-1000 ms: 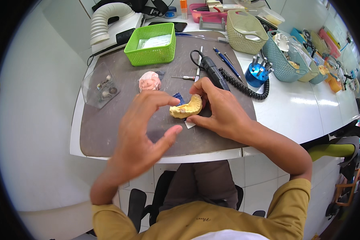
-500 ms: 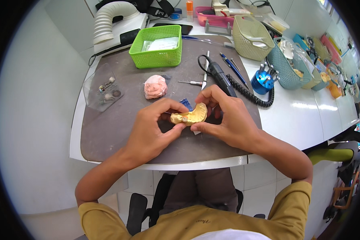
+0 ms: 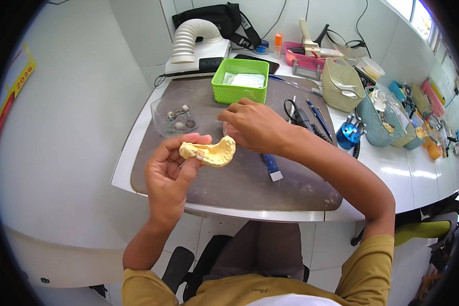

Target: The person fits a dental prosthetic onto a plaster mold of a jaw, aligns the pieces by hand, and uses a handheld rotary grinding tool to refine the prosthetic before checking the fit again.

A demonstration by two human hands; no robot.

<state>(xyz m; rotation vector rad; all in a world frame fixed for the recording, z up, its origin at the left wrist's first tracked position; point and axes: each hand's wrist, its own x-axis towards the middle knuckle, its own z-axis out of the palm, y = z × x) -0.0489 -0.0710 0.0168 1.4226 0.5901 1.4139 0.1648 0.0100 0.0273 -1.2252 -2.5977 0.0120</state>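
A pale yellow dental cast (image 3: 217, 154), curved like a jaw with one whitish tooth on it, is held up over the mat's left part. My left hand (image 3: 171, 173) pinches it at its left end between thumb and fingers. Farther back, my right hand (image 3: 255, 122) bends its fingers down over a soft pink lump (image 3: 228, 129). Most of that lump and the fingertips are hidden behind the hand. Below my right wrist, a blue strip with a white end (image 3: 272, 168) lies on the mat.
Left of the pink lump stands a clear tray (image 3: 163, 120) of small burs. Behind are a green basket (image 3: 239, 94) and a white hose unit (image 3: 196, 43). A black handpiece (image 3: 303, 120), pens (image 3: 319, 120), a blue bur holder (image 3: 348, 133) and a beige basket (image 3: 341, 89) stand right.
My right hand has let go of the dental cast and reached over the pink lump. My left hand has moved left with the cast. The whole view has shifted, uncovering the blue strip.
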